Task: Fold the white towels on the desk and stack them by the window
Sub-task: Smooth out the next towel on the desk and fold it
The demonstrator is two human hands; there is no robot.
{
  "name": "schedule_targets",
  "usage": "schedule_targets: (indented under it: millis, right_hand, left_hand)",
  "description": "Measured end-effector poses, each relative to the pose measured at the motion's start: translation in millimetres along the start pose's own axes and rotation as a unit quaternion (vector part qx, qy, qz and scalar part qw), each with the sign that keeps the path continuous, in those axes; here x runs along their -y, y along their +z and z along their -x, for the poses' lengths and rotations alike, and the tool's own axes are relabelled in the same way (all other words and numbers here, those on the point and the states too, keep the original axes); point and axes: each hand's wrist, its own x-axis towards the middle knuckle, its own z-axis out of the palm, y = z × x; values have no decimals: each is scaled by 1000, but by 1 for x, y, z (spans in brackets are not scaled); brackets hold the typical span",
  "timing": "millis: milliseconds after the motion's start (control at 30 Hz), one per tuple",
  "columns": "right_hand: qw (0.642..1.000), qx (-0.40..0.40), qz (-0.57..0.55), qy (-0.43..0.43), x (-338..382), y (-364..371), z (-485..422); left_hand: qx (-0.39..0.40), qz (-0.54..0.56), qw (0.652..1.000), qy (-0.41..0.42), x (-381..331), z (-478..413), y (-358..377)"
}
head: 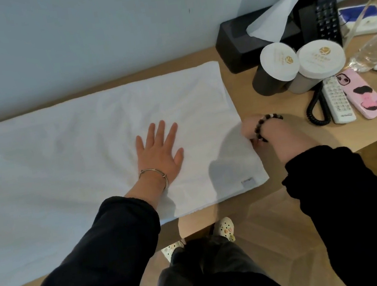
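Note:
A large white towel (67, 144) lies spread flat over the wooden desk (281, 161), running from the left edge of view to the middle. My left hand (158, 150) presses flat on the towel with straight, spread fingers. My right hand (252, 133) is at the towel's right edge, fingers curled under and pinching the cloth there; its fingertips are mostly hidden. A small grey label (247, 182) marks the towel's near right corner.
To the right on the desk stand a black tissue box (236, 40), a black phone (323, 12), two lidded cups (278, 61), a white remote (338, 101), a pink phone (363, 93) and a plastic bottle (376, 46). A wall (96, 35) runs behind.

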Motion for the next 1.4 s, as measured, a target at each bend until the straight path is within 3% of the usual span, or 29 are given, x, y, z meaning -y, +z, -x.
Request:
schedule_targets:
  millis: [33,100,133,233,367,500,567,800,900,967,1067,1167,1300,1400]
  right_hand:
    - [997,-73,-13,-5,5,-5,-4]
    - [971,-184,-151,-7,16,-14,-18]
    - [952,-206,-222,-32,21,-19,-25]
    - [914,-170,-361,-74,35,-26,-39]
    - [945,-179,-265,-62,38,-39,-57]
    - [956,-258,-139,-18,46,-42,-66]
    - [962,-255,-100,18,55,-33,-75]
    - [916,-285,-281,-11,82,-70,-95]
    - [913,-274,-303,-8,87,-85,-116]
    - [878,-314,-362,12,89,-85,-118]
    - [884,-386,-262,39,94,-78,-120]
    - [865,-466,-180,-45,103,-41,-87]
    - [914,-341,45,-215,84,61,-37]
    - [919,-331,41,-210,64,72,-40]
  left_hand:
    - [-3,2,1000,-1,2,1,0]
    - [-7,3,1000,-1,3,1,0]
    - [-9,3,1000,-1,2,1,1]
    - [-17,7,1000,-2,2,1,3]
    - [-24,14,1000,-1,2,1,3]
    - [-30,37,999,0,3,2,4]
    - [-27,34,999,-2,3,2,4]
    - [-28,25,999,-3,2,1,7]
    - [-30,27,999,-3,2,0,8]
    - [-30,30,999,-2,1,0,7]
    - [-30,37,999,-5,0,1,6]
    - [-29,38,999,-11,0,0,5]
    - [-21,30,999,-10,0,0,5]
    - [-15,24,1000,-12,-1,-2,5]
